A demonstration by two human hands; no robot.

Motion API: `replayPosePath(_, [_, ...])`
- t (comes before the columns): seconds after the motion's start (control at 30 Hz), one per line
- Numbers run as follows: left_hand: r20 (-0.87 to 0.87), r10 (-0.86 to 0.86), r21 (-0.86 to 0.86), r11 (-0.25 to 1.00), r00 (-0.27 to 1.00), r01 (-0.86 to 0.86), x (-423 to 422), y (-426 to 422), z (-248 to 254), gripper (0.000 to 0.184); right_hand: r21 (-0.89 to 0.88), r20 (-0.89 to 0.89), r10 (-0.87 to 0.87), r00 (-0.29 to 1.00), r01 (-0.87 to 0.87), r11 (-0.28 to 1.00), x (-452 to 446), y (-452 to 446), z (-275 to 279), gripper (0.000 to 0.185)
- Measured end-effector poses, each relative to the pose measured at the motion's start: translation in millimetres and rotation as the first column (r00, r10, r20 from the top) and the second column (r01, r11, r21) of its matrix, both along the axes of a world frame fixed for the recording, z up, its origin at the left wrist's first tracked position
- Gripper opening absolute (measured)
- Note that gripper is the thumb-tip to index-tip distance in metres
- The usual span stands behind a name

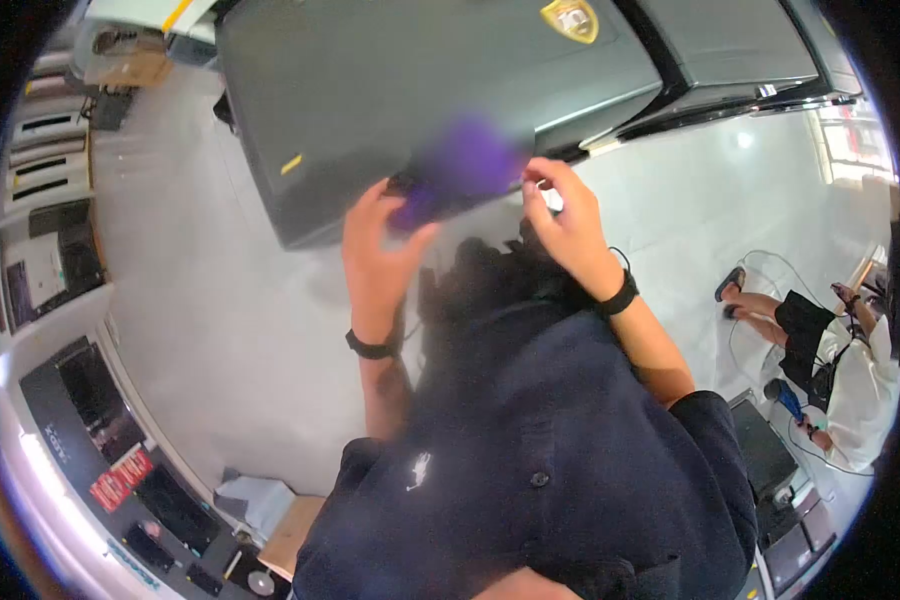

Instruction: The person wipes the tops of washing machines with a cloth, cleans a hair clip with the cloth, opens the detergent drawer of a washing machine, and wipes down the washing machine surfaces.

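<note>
A dark grey appliance (370, 90) with a gold badge near its top right fills the upper middle of the head view. Over its lower edge is a blurred dark and purple object (480, 155), too smeared to name. My left hand (378, 255) is at the left end of this object, its thumb and fingers curved around a dark and purple part. On the right, my right hand (570, 220) has its thumb and index finger bent towards each other at the object's right end, beside a small white spot. Each wrist wears a black band.
A second dark appliance (740, 45) stands at the upper right. At the right, a person (840, 370) in a white top holds a blue tool (788, 398) with a cable. Shelves with boxed goods (50, 170) line the left; a cardboard box (295, 535) is at the lower left.
</note>
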State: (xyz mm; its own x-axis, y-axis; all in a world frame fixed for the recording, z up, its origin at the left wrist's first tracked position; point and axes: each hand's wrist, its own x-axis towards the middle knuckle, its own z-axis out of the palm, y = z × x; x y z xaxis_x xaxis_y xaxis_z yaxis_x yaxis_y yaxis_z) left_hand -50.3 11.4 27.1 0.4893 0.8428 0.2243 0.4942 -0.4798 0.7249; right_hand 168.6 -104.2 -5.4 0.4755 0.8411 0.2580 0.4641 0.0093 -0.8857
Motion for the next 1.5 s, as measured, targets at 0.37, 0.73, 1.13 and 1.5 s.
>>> replayPosePath(0.37, [0.289,0.193,-0.859,0.485,0.938,0.165,-122.8,-32.4,-63.9,0.046,0.013,-0.967,0.102,0.232,-0.359,0.933,-83.6,-12.2,-14.2,0.061])
replayPosePath(0.73, [0.326,0.530,-0.829,0.559,0.783,-0.033,-129.2,-35.0,-108.2,0.030,-0.322,-0.763,-0.100,0.638,-0.241,0.915,-153.1,33.0,-84.6,0.059])
replayPosePath(1.13, [0.457,0.524,-0.758,0.652,0.719,0.006,-121.4,6.7,-132.1,0.032,-0.131,-0.895,-0.001,0.447,-0.261,0.956,-165.3,56.9,-91.5,0.036])
replayPosePath(1.5, [0.501,0.658,-0.860,0.452,0.563,0.237,-129.2,22.0,-126.2,0.037,-0.036,-0.895,0.059,0.443,-0.204,0.978,-172.1,55.6,-64.6,0.042])
